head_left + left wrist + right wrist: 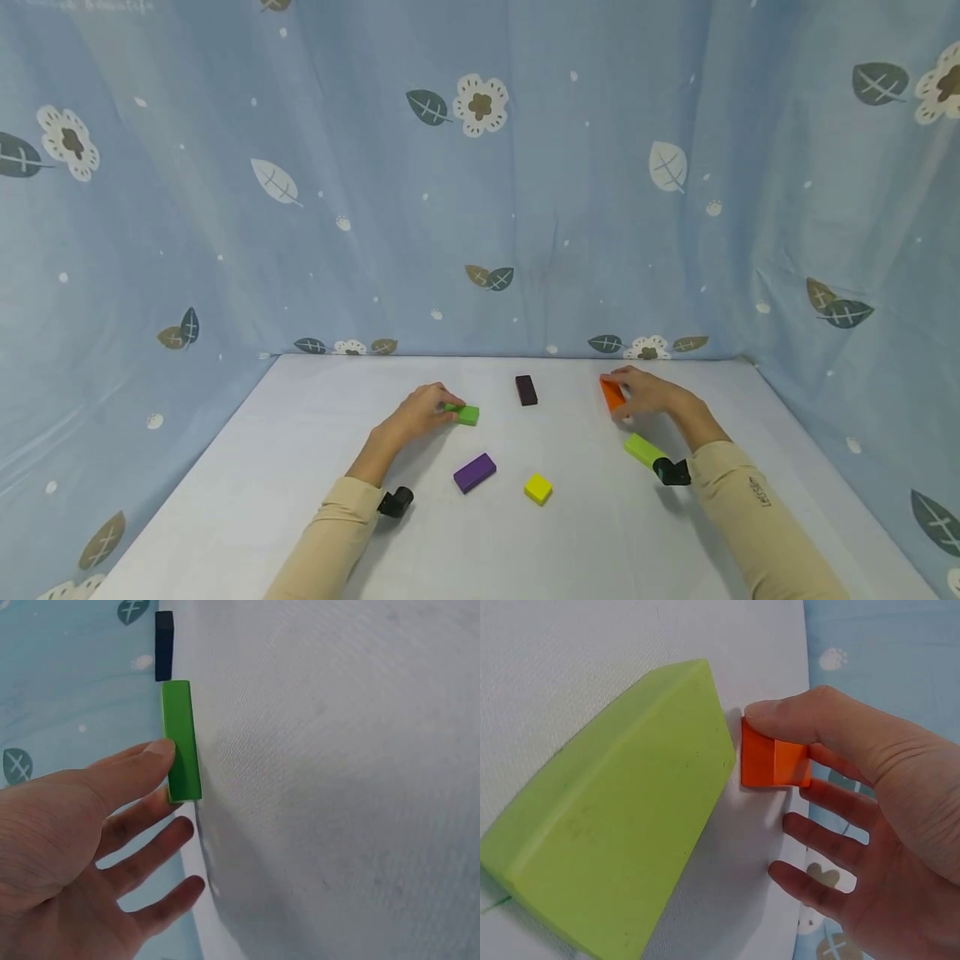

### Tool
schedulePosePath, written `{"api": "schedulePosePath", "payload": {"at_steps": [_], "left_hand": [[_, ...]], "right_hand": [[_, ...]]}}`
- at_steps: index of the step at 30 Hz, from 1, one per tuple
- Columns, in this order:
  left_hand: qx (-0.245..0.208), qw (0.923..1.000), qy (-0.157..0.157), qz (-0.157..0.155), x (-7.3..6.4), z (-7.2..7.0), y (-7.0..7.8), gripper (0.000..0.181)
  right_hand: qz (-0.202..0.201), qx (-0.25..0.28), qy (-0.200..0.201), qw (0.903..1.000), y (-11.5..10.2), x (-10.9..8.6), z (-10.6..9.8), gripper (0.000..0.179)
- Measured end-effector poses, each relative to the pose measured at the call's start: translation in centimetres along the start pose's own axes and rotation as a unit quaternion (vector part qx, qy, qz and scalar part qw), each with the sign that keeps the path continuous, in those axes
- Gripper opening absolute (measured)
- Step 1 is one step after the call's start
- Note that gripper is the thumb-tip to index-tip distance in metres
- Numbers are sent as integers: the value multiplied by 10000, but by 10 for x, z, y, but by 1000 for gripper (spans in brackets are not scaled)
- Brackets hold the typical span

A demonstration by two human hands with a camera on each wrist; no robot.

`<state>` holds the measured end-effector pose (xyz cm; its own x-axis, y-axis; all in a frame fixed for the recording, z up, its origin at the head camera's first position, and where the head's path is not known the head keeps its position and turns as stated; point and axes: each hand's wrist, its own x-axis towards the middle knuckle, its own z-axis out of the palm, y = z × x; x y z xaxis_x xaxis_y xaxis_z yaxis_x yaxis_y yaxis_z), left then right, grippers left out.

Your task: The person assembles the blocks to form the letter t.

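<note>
In the head view my left hand pinches a flat green block at its left end. The left wrist view shows the thumb on the green block and the index finger behind it, the other fingers spread loosely. Toward the back right, my right hand grips an orange block between thumb and fingers. In the right wrist view the thumb lies on one end of the orange block. A lime-green block lies just in front of that hand, partly hidden by the wrist camera.
Between the hands, near the back edge, lies a dark block. Closer to the front are a purple block and a small yellow block. All are on a white table, with a blue patterned curtain behind and beside it.
</note>
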<state>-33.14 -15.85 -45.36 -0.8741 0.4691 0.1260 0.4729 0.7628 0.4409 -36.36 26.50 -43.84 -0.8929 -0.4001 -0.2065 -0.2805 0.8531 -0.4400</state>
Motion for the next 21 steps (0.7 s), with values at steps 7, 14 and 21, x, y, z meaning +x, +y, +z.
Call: {"api": "schedulePosePath", "payload": {"at_steps": [7,14,21], "left_hand": [[78,9996,-38,273,1,-2,-1,24],[67,9994,-34,343,-1,0,-2,25],[74,9991,108,392,1,2,-2,24]], "right_hand": [[-41,64,59,10000,4,1,1,77],[-5,70,288,9996,6,-1,6,77],[-158,151,540,9983,5,-5,7,74]]}}
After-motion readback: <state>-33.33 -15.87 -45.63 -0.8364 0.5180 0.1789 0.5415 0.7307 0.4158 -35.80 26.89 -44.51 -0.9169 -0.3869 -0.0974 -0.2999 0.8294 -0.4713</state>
